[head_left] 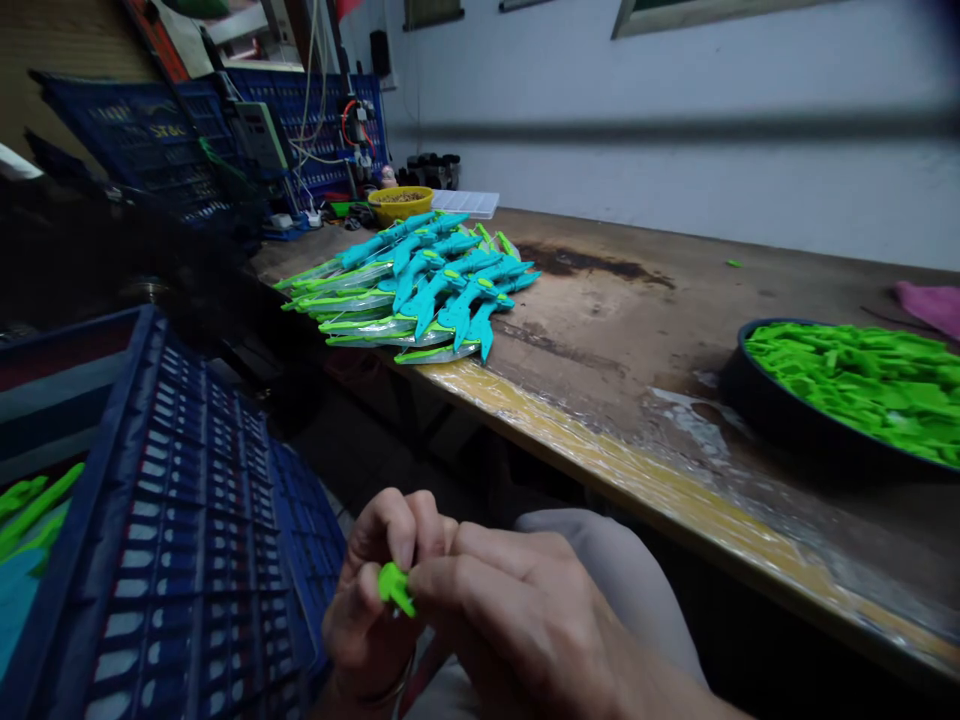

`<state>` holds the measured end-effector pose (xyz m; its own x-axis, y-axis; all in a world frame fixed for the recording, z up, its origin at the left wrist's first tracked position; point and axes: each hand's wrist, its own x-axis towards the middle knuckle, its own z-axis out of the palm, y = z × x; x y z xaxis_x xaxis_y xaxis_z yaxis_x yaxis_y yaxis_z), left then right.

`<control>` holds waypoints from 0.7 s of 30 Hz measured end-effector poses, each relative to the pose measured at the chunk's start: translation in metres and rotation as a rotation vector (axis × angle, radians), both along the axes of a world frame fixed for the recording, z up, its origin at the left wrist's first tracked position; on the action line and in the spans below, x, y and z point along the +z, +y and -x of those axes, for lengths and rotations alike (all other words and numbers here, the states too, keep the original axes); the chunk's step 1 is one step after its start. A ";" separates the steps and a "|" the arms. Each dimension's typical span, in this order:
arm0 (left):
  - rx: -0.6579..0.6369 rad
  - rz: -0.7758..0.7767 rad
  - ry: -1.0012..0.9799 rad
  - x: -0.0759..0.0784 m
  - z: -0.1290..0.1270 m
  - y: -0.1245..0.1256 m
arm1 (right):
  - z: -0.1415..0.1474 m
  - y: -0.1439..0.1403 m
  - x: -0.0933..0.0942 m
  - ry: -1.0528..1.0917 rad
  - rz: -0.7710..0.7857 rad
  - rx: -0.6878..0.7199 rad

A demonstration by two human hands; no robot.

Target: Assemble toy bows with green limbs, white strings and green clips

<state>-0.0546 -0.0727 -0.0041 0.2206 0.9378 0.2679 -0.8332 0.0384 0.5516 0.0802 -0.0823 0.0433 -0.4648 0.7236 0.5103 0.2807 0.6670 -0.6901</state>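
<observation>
Low in the view, over my lap, my left hand (367,600) and my right hand (517,620) meet around a small bright green plastic piece (394,587). Fingertips of both hands pinch it; most of the piece is hidden by my fingers. On the wooden workbench (600,330) beyond lies a fanned pile of teal and green toy blades (420,285). A dark round tray (757,405) full of small green plastic parts (870,385) stands at the right on the bench.
A blue plastic crate (195,540) stands at my left with green and teal parts inside. More blue crates (150,140), wiring, a yellow bowl (403,203) and a clear parts box (465,203) stand at the bench's far end. A pink cloth (934,305) lies far right.
</observation>
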 end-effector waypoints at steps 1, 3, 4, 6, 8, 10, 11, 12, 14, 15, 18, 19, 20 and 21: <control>0.001 0.005 0.008 0.000 0.000 0.000 | -0.001 0.001 0.001 -0.039 0.008 0.005; -0.004 0.011 0.010 0.001 0.000 0.001 | -0.005 0.002 0.004 -0.071 0.013 0.054; -0.008 0.018 0.008 0.002 0.000 0.001 | -0.006 0.003 0.006 -0.073 -0.007 0.052; -0.003 0.047 0.017 0.004 -0.002 0.001 | -0.008 0.004 0.007 -0.075 -0.070 0.009; 0.014 0.083 0.053 0.007 -0.004 0.002 | -0.007 0.007 0.003 -0.114 -0.134 -0.052; 0.029 0.122 0.101 0.008 -0.006 0.003 | -0.005 0.010 -0.004 -0.151 -0.219 -0.103; 0.035 0.144 0.120 0.008 -0.007 0.003 | -0.003 0.011 -0.008 -0.169 -0.266 -0.125; 0.042 0.168 0.132 0.008 -0.008 0.003 | -0.002 0.013 -0.012 -0.188 -0.314 -0.147; 0.047 0.208 0.152 0.004 -0.008 0.004 | -0.001 0.015 -0.017 -0.234 -0.387 -0.211; 0.045 0.218 0.168 0.002 -0.009 0.004 | -0.001 0.017 -0.018 -0.257 -0.409 -0.246; 0.040 0.253 0.271 -0.006 -0.009 0.005 | -0.006 0.025 -0.011 -0.294 -0.469 -0.295; 0.046 0.262 0.313 -0.008 -0.010 0.006 | -0.010 0.030 -0.006 -0.296 -0.500 -0.289; 0.053 0.264 0.354 -0.009 -0.011 0.007 | -0.013 0.035 0.000 -0.286 -0.539 -0.287; 0.051 0.260 0.396 -0.010 -0.013 0.009 | -0.017 0.041 0.007 -0.262 -0.575 -0.307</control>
